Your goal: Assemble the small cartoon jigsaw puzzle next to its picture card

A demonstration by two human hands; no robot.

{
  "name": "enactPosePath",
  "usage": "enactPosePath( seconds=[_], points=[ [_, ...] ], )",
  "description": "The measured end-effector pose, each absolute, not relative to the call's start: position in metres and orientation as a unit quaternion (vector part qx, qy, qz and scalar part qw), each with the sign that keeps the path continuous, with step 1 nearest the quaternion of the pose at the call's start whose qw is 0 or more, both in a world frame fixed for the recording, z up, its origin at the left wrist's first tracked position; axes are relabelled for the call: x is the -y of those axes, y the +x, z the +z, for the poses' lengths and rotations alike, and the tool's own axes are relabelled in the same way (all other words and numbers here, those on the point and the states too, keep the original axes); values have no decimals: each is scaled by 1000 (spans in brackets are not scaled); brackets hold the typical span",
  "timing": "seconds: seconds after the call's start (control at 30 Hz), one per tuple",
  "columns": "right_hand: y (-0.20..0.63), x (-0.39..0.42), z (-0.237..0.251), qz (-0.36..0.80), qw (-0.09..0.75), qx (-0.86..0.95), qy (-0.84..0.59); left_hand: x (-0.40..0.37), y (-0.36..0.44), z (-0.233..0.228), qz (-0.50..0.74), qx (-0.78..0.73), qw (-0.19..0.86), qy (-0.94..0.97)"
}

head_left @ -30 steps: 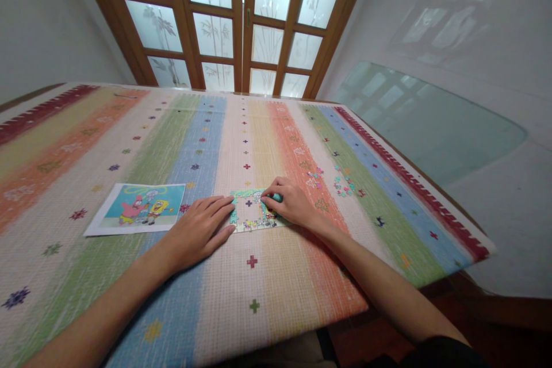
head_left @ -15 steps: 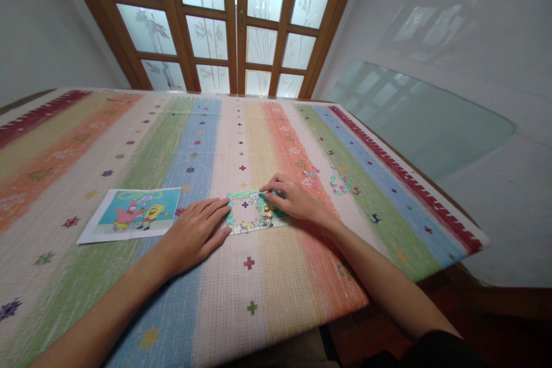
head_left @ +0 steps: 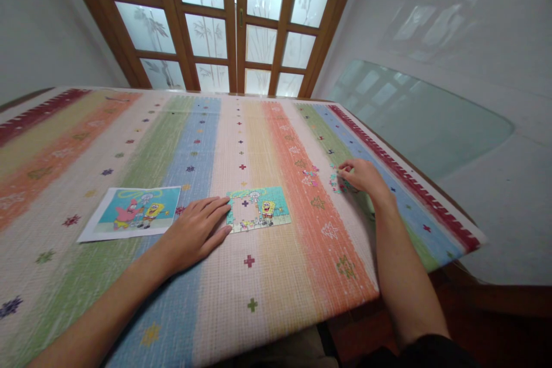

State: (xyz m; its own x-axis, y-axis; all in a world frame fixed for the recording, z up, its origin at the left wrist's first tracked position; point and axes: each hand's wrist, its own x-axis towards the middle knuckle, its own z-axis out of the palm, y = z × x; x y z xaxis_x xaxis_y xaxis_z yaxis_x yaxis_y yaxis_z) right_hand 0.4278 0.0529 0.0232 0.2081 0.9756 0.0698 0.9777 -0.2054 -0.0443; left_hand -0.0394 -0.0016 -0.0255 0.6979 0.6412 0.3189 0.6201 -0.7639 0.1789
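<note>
A partly assembled jigsaw puzzle (head_left: 278,207) lies flat, showing a yellow cartoon sponge and a pale green figure. Tablecloth shows through an opening in its left half. My left hand (head_left: 200,227) rests flat with fingers stretched out, fingertips at the puzzle's left edge. Over to the right, my right hand (head_left: 360,177) is above a cluster of loose teal puzzle pieces (head_left: 334,184). Its thumb and fingertips are pinched together at the cluster; whatever is between them is too small to make out. A few pink loose pieces (head_left: 310,173) lie between the puzzle and that cluster.
A printed reference picture (head_left: 138,210) on white paper lies left of my left hand. The striped tablecloth (head_left: 293,276) covers the table. Beyond the far edge stand wooden doors (head_left: 237,29) with frosted panes, and a wall (head_left: 431,23) rises to the right.
My right hand has left the puzzle's upper edge and moved right to the loose teal pieces. The puzzle's right side is now uncovered. My left hand has stayed in place.
</note>
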Motion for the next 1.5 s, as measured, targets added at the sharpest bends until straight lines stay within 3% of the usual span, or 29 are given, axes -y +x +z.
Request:
enactPosePath(
  seconds=[0.33,0.73,0.8,0.9,1.07,1.33,1.5],
  points=[
    [440,-53,17,17,1,587,-809,2,-39,-26,185,-340,28,922],
    [436,-53,17,43,110,547,-829,1,-38,-27,186,-337,33,922],
    [435,-54,19,31,160,551,-819,1,-38,-27,182,-338,30,923],
    [426,-56,23,44,299,577,-759,1,-38,-27,179,-338,27,923],
    [375,-55,26,203,425,645,-601,0,-37,-27,183,-339,42,922],
    [276,-34,8,417,369,680,-477,1,-38,-26,182,-341,46,921],
    [254,-23,2,398,313,728,-463,1,-37,-27,182,-340,45,921]
  ],
)
